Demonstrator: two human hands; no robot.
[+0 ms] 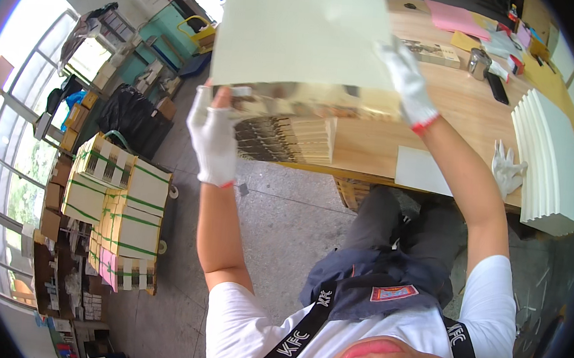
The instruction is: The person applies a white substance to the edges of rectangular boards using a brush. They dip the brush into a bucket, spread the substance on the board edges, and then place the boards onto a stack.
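Observation:
Up in front of me, above the table (362, 144), I hold a large pale panel (303, 40) with a glossy, picture-printed strip along its near edge. My left hand (213, 137), in a white glove with a bare thumb tip, grips its near left corner. My right hand (407, 84), also gloved in white with a red cuff, is closed at its right edge; those fingers are slightly blurred. Below the panel lies a fanned row of pieces with dark printed edges (273, 138), partly hidden by it. A white sheet (424, 168) lies beside that row, at the table's front.
A fanned white stack (547, 164) and a loose glove (506, 169) are at the table's right. Farther back are a metal cup (479, 63), a black phone-like object (497, 89) and pink sheets (456, 19). Green-strapped bundles (136, 198) stand on a trolley at left.

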